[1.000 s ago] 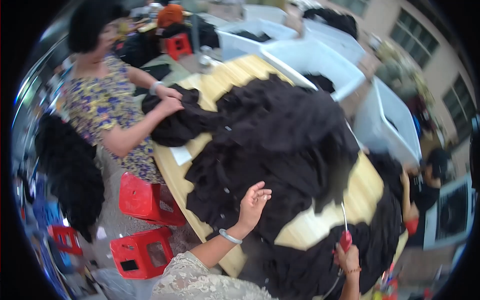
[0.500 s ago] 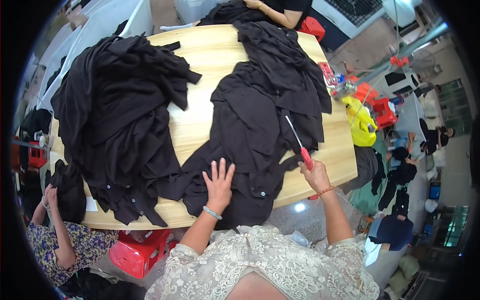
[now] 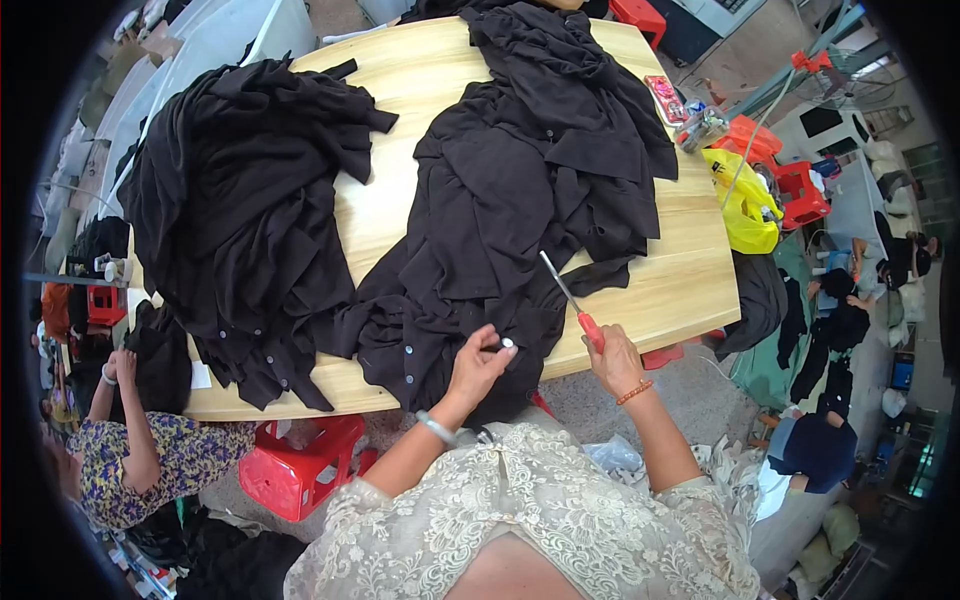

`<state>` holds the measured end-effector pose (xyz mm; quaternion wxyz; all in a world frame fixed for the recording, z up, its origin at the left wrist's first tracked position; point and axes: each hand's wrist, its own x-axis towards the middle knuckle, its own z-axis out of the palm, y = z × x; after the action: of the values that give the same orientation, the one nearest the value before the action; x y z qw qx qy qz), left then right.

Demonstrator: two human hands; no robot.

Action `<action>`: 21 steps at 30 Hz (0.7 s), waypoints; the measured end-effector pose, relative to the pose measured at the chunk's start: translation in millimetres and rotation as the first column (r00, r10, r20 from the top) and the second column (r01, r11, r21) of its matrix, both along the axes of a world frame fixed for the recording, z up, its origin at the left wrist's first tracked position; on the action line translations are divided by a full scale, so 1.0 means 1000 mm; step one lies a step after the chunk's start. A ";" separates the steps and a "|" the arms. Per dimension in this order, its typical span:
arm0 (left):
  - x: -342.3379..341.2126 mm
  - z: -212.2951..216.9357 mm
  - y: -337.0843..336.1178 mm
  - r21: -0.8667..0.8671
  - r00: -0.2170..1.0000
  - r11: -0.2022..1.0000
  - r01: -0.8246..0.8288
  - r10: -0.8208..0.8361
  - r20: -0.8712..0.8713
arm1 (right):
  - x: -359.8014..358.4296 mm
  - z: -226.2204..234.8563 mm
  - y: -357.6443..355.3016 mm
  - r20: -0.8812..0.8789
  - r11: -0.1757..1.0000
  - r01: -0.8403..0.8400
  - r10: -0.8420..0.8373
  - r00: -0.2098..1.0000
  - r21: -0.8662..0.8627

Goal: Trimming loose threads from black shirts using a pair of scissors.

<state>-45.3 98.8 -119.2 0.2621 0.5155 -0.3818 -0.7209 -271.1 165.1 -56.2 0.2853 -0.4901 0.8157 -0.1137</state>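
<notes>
My left hand (image 3: 476, 371) is closed at the near edge of a black buttoned garment (image 3: 480, 190), fingers and thumb pinching its cloth beside a shiny pale button (image 3: 508, 343). In my right hand (image 3: 617, 362) is a screwdriver-like tool (image 3: 591, 331) with a red handle and a thin metal shaft. Its tip points up and to the left, over the cloth and short of the button. More buttons show along the garment's edge, left of my left hand. Part of the cloth under my left palm is hidden.
A second heap of black garments (image 3: 250, 190) covers the left of the wooden table (image 3: 375, 225). A red stool (image 3: 300, 465) stands below the near edge. At the right hang a yellow bag (image 3: 742, 205) and dark cloth. A person in a floral top (image 3: 165, 465) sits at left.
My left hand has gone from lying spread on the cloth to pinching it farther right and nearer. My right hand has brought the tool slightly left and lower. The view has shifted.
</notes>
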 end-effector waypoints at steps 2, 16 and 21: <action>-0.013 -0.012 0.000 -0.184 0.991 0.978 -0.095 0.110 0.072 | 0.002 0.000 0.008 -0.114 0.998 -0.043 0.038 0.993 -0.041; -0.013 -0.037 0.005 -0.398 0.940 0.911 0.107 0.038 0.340 | -0.011 0.021 0.036 0.080 0.983 -0.178 0.174 0.982 0.050; -0.014 -0.034 0.004 -0.105 0.997 0.994 -0.009 0.018 0.079 | -0.012 0.038 0.042 0.027 0.948 -0.306 0.305 0.952 0.083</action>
<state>-59.4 103.0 -153.6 0.2782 0.5319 -0.4258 -0.6771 -283.1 207.2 -17.7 0.3259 -0.5971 0.7321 -0.0361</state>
